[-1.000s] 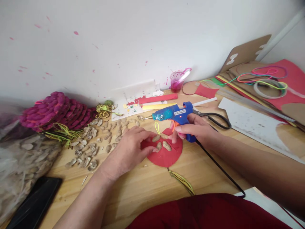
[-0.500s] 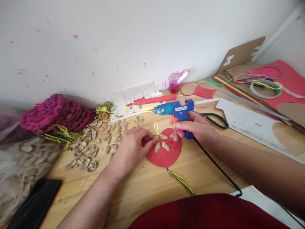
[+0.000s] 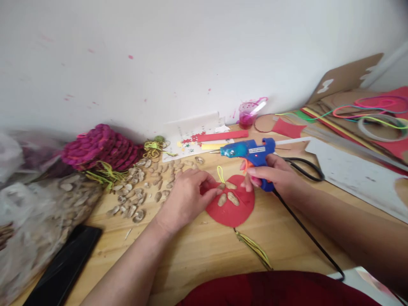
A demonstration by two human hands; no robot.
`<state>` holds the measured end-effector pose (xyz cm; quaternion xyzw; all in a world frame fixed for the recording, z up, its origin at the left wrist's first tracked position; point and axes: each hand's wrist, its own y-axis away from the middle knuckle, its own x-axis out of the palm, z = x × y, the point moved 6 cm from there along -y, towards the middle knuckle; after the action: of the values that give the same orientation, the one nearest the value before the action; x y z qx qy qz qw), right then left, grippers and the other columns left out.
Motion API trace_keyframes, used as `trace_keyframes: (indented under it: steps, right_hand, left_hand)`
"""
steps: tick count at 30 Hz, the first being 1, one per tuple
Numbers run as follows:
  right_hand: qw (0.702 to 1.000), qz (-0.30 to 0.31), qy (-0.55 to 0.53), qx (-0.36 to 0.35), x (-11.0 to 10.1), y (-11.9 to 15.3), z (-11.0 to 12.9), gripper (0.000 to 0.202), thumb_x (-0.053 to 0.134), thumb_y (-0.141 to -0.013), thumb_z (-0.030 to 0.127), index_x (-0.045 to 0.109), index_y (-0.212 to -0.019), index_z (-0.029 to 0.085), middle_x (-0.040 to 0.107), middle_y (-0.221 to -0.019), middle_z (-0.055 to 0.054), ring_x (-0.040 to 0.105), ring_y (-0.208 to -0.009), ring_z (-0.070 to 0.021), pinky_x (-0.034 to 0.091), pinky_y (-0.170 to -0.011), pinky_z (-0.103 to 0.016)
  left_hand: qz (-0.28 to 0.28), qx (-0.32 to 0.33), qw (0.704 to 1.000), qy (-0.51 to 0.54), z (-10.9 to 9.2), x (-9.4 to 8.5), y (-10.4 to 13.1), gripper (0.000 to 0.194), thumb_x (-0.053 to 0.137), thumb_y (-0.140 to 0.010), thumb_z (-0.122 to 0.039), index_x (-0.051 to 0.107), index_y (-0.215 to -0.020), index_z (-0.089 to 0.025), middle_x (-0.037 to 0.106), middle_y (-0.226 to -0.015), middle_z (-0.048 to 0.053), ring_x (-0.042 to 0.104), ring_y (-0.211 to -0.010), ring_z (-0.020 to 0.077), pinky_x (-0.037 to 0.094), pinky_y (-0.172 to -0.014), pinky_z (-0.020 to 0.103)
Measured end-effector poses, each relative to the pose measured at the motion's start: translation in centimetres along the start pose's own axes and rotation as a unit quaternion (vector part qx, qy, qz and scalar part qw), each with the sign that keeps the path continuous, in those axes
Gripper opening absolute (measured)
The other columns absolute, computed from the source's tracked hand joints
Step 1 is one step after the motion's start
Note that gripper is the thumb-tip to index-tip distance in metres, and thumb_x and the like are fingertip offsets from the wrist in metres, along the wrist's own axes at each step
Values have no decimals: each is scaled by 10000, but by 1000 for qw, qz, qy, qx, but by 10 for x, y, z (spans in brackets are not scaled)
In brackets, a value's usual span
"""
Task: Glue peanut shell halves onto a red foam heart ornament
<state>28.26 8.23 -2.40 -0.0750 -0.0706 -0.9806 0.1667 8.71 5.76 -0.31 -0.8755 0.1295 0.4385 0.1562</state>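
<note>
One glue gun (image 3: 236, 149) in curled right hand (image 3: 282, 176)

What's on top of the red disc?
Four peanut shells are visible on the red disc. The left hand partly covers one shell and the disc's edge; the right hand overlaps the opposite edge. Anything beneath them is hidden.

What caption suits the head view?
Right hand holding a blue glue gun, left hand at peanuts on a red disc.
</note>
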Motion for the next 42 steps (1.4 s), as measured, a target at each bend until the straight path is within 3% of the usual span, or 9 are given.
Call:
trace_keyframes:
  steps: [5, 9, 11, 13, 18, 24, 30, 37, 42]
  right_hand:
    - [998, -53, 26, -5, -8, -1, 0, 204, 694, -788, 295, 564, -659, 205, 528, -527, 35, 627, -536, -178, 488, -655, -337]
    - [997, -71, 20, 0, -10, -3, 1, 179, 686, -794, 295, 579, -671, 221, 521, -515, 35, 622, -538, -187, 521, -711, -369]
    - [997, -68, 25, 0, -11, -4, 0, 215, 693, -788, 300, 570, -629, 224, 526, -513, 22, 617, -543, -193, 528, -711, -377]
    - [998, -62, 30, -1, -11, -5, -1, 247, 701, -782, 308, 563, -593, 226, 536, -521, 9, 617, -553, -199, 531, -709, -382]
    - [997, -68, 24, -5, -14, -7, -1, 210, 719, -773, 307, 613, -608, 233, 512, -515, 15, 591, -529, -188, 528, -690, -379]
    - [998, -56, 38, 9, -14, -7, -1, 210, 726, -772, 318, 613, -616, 236, 543, -536, 5, 615, -570, -204, 527, -731, -384]
    - [998, -56, 42, 8, -13, -8, -1, 247, 724, -760, 338, 579, -589, 234, 542, -529, 2, 609, -567, -206, 529, -709, -387]
    - [998, -61, 32, 8, -15, -8, -4, 267, 723, -767, 333, 566, -581, 222, 532, -518, 10, 605, -544, -190, 536, -711, -384]
    - [998, -56, 24, 5, -16, -9, -5, 256, 739, -749, 330, 571, -592, 218, 520, -507, 20, 605, -531, -189, 537, -691, -383]
  left_hand:
    - [-93, -46, 988, -116, 32, -42, 1, 361, 567, -949, -384, 687, -667, -194, 684, -660, 31, 606, -669, 179, 450, -697, 318]
    - [-186, -83, 960, -190, 61, -81, 7, 245, 540, -921, -260, 774, -977, -218, 763, -984, 61, 661, -925, 240, 484, -848, 354]
    - [-186, -129, 952, -208, 73, -91, 9, 276, 553, -900, -255, 760, -1082, -237, 768, -1023, 62, 672, -933, 256, 485, -838, 355]
    - [-154, -193, 940, -234, 83, -96, 11, 258, 563, -906, -344, 777, -997, -233, 774, -874, 67, 681, -808, 262, 470, -736, 342]
    - [-99, -244, 932, -247, 93, -96, 12, 406, 495, -945, -455, 770, -792, -199, 725, -683, 66, 661, -678, 240, 423, -651, 315]
    - [-126, -104, 977, -135, 86, -72, 2, 295, 539, -890, -164, 764, -1071, -227, 766, -1050, 45, 665, -1008, 226, 485, -921, 335]
    - [-73, -41, 988, -132, 83, -49, -6, 296, 578, -855, -136, 758, -1076, -217, 762, -1005, 54, 650, -963, 222, 494, -935, 381]
    - [-71, -93, 980, -161, 83, -56, -4, 184, 619, -873, -274, 782, -944, -225, 766, -911, 50, 646, -892, 243, 479, -844, 356]
    - [-117, -150, 964, -184, 86, -71, 1, 372, 499, -959, -382, 736, -740, -195, 732, -760, 71, 645, -787, 243, 472, -752, 348]
